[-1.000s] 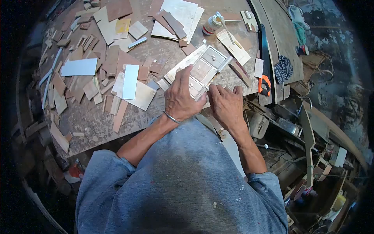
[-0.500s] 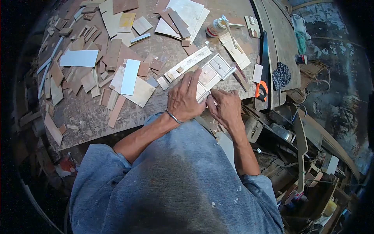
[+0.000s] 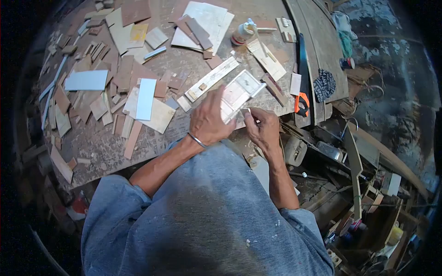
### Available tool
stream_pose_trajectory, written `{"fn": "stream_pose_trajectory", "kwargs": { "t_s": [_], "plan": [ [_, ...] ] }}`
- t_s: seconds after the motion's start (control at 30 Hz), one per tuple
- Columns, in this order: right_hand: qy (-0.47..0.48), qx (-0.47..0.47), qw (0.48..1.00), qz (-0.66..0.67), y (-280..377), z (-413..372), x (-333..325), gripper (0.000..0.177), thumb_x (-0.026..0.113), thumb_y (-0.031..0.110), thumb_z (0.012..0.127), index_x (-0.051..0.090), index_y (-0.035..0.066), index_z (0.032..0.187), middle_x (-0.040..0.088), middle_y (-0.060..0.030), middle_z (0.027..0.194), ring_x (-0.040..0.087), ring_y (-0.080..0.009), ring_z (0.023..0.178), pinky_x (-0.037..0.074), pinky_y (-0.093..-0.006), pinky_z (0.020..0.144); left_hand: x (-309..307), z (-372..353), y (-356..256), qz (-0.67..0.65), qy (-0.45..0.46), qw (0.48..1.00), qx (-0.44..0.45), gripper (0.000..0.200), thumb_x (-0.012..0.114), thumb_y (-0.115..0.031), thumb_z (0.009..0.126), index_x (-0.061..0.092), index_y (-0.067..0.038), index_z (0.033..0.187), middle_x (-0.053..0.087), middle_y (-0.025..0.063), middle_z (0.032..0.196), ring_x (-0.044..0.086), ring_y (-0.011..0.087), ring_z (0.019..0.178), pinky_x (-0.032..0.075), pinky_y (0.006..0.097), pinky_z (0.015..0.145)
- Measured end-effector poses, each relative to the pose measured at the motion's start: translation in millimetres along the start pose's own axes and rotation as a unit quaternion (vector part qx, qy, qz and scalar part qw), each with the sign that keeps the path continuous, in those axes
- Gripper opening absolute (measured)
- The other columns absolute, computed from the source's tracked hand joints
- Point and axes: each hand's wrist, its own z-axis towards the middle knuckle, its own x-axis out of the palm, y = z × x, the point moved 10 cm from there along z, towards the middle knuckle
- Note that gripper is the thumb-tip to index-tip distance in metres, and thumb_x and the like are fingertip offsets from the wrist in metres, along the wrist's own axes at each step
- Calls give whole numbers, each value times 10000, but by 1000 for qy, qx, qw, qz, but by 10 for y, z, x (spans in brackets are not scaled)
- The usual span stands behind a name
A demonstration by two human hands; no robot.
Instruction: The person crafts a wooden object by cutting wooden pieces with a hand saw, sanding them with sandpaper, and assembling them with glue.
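Note:
A small pale wooden panel piece (image 3: 236, 94), with raised strips framing its recessed sections, is in my left hand (image 3: 209, 120). My thumb is at its near end and my fingers lie along its left side. Just right of that near end is my right hand (image 3: 264, 129), closed in a pinch. A tiny pale tip shows at its fingertips, too small to name. Behind the panel piece lies a long pale wood strip (image 3: 212, 79) with a little block on it.
Wood offcuts and two light-blue pieces (image 3: 146, 99) cover the left of the worktable (image 3: 110, 158). Farther back stands a glue bottle (image 3: 242, 33). A handsaw with an orange handle (image 3: 301, 103) and a dark patterned cloth (image 3: 325, 85) lie on the right. Clutter fills the space below.
My right hand has come away from the panel piece's near end, leaving a small gap. The piece has tilted in my left hand. The whole view has shifted slightly.

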Motion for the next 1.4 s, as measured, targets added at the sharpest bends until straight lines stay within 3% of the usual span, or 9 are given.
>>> {"fn": "stream_pose_trajectory", "kwargs": {
  "t_s": [0.17, 0.2, 0.33, 0.47, 0.6, 0.73, 0.87, 1.1, 1.4],
  "plan": [
    [-28, 195, 949, 245, -508, -271, -146, 256, 619, 151, 921, 721, -65, 1014, 640, -56, 717, 543, -86, 693, 449, -258, 663, 406, 30, 632, -101, 76, 986, -108, 927, 852, -298, 676, 442, 8, 1449, 680, 230, 1120, 678, 391, 1040, 546, 454, 914],
    [-59, 181, 933, 305, -615, -324, -99, 244, 605, 153, 938, 711, -66, 957, 592, 13, 712, 505, -78, 685, 424, -265, 618, 649, -12, 926, -145, 108, 974, -136, 887, 872, -298, 701, 466, 23, 1421, 711, 196, 1100, 700, 306, 1030, 561, 403, 871],
    [-84, 257, 889, 370, -994, -680, 40, 249, 595, 167, 937, 721, -46, 910, 674, -26, 783, 587, -80, 703, 448, -245, 637, 1412, -214, 1591, -381, 251, 839, -297, 656, 821, -225, 827, 538, 42, 1356, 713, 123, 1077, 684, 136, 954, 544, 280, 804],
    [-139, 318, 822, 452, -1353, -1046, 284, 279, 555, 150, 931, 719, -75, 943, 740, -123, 838, 660, -137, 667, 513, -266, 618, 1730, -194, 1855, -400, 250, 821, -323, 531, 746, -157, 890, 566, 59, 1340, 706, 92, 1063, 670, 142, 942, 535, 274, 828],
    [-172, 339, 802, 460, -1436, -1327, 278, 292, 548, 157, 921, 720, -76, 961, 757, -144, 855, 659, -144, 654, 507, -267, 605, 1742, 28, 1736, -311, 248, 876, -273, 813, 865, -260, 770, 479, 40, 1419, 666, 180, 1209, 675, 193, 1038, 546, 312, 867],
    [-195, 350, 777, 484, -1530, -1480, 258, 287, 553, 156, 919, 722, -73, 959, 763, -151, 876, 655, -144, 665, 505, -270, 618, 1357, 475, 901, -26, 150, 987, 58, 863, 843, -254, 724, 451, 11, 1446, 637, 231, 1223, 677, 371, 1060, 549, 436, 941],
    [-233, 358, 758, 494, -1718, -1607, 198, 304, 548, 158, 920, 725, -82, 981, 762, -146, 866, 682, -150, 659, 534, -264, 609, 1307, 608, 300, 83, 108, 962, 238, 834, 800, -208, 693, 471, -19, 1436, 567, 256, 1317, 614, 416, 1140, 546, 460, 946],
    [-225, 353, 767, 487, -2095, -1633, 72, 307, 540, 162, 927, 735, -65, 997, 754, -123, 844, 667, -129, 647, 522, -259, 584, 1860, 535, 385, 265, 75, 883, 381, 741, 745, -208, 767, 508, -49, 1450, 553, 207, 1389, 561, 365, 1262, 478, 449, 995],
    [-151, 346, 828, 415, -2735, -1846, -93, 302, 535, 152, 944, 725, -78, 994, 758, -130, 862, 654, -115, 691, 501, -251, 631, 2315, 30, 805, 365, 30, 854, 370, 554, 624, -204, 919, 539, -132, 1461, 536, 122, 1468, 547, 292, 1294, 436, 503, 1038]
  ]
}}
